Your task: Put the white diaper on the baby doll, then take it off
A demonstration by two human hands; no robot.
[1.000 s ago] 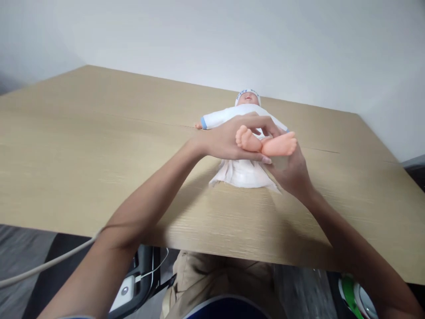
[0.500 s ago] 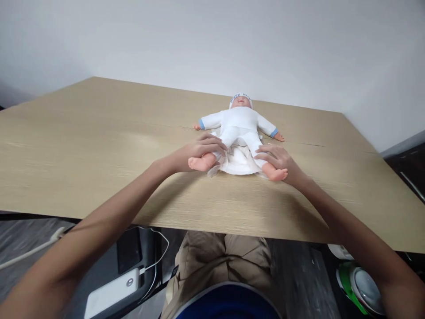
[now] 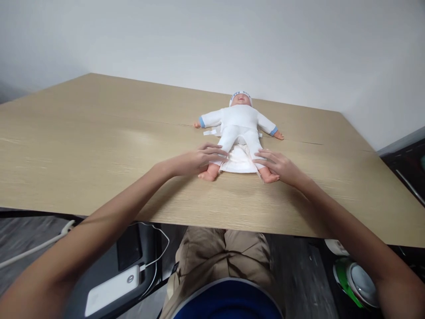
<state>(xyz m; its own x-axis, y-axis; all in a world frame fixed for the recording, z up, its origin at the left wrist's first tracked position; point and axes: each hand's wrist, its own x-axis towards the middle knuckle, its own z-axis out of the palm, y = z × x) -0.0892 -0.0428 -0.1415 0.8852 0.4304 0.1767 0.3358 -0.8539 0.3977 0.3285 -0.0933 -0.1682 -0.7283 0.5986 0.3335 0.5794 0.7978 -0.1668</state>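
A baby doll (image 3: 239,126) in a white suit and cap lies on its back on the wooden table (image 3: 99,133), legs spread toward me. A white cloth (image 3: 238,163) lies under its hips and between its legs. My left hand (image 3: 199,159) rests beside the doll's leg on my left, fingertips stretched onto the lower leg above the bare foot (image 3: 208,175). My right hand (image 3: 279,166) lies against the other lower leg, fingers extended toward the cloth. Both hands look flat, with nothing gripped.
The table's near edge runs across the lower frame, above my lap. Below it on the left lie a white power bank (image 3: 111,292) and cables. A green and white object (image 3: 357,279) sits on the floor at the right. A white wall stands behind.
One second ago both hands held the doll's legs lifted over its body. The legs have come down flat and apart on the table, and my hands have loosened to rest alongside them.
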